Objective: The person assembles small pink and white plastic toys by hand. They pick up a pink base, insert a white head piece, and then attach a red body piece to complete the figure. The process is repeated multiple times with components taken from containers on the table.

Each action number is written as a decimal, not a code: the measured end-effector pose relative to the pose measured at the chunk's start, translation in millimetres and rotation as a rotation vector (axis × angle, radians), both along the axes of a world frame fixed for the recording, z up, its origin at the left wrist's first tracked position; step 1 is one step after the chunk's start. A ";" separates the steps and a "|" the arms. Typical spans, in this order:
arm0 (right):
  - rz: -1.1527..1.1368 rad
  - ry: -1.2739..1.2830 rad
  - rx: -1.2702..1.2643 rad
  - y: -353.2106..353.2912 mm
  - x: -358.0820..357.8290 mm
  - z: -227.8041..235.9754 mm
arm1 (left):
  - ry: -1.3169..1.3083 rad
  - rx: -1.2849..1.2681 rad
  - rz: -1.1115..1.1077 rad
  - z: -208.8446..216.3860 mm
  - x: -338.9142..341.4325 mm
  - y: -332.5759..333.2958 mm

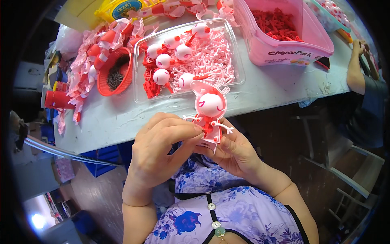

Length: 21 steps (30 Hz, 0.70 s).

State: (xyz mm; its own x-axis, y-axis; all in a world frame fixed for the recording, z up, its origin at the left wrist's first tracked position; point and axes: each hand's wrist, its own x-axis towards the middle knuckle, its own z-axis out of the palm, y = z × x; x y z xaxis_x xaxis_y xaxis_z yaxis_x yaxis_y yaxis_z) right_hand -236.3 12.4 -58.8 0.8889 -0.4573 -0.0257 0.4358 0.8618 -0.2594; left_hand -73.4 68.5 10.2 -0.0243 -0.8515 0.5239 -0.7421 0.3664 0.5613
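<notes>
A half-built pink plastic doll stands upright just past the table's front edge. It has a round white head with painted pink eyes, an open pink shell behind it, white-pink arms and a red inner body. My right hand is closed around the lower shell from the right and below. From the left, my left hand pinches with thumb and index finger at a small red plastic part in the doll's middle. The fingertips partly hide that part.
A clear tray holds pink limbs, red parts and several white heads. Left of it stands a red basket of dark screws beside piled pink shells. A pink bin contains red pieces. Another person's arm is at far right.
</notes>
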 end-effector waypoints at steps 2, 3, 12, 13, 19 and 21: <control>-0.012 0.002 -0.023 0.0 -1.2 0.7 | -0.002 0.016 -0.002 1.1 -2.2 -0.5; -0.016 0.002 -0.034 0.1 -2.1 0.9 | -0.019 0.019 -0.009 2.2 -3.2 -1.1; 0.027 -0.037 0.021 0.6 -7.9 -0.2 | -0.041 0.023 -0.028 8.2 -11.1 -0.9; 0.038 -0.029 0.015 0.3 -8.1 -0.3 | -0.019 0.022 -0.021 8.0 -12.0 0.2; 0.073 0.026 -0.007 -3.6 -6.1 -1.7 | 0.030 -0.144 0.144 7.0 22.4 11.5; 0.045 0.083 -0.026 -2.8 -8.2 -3.4 | 0.042 -0.176 0.292 2.6 50.6 17.3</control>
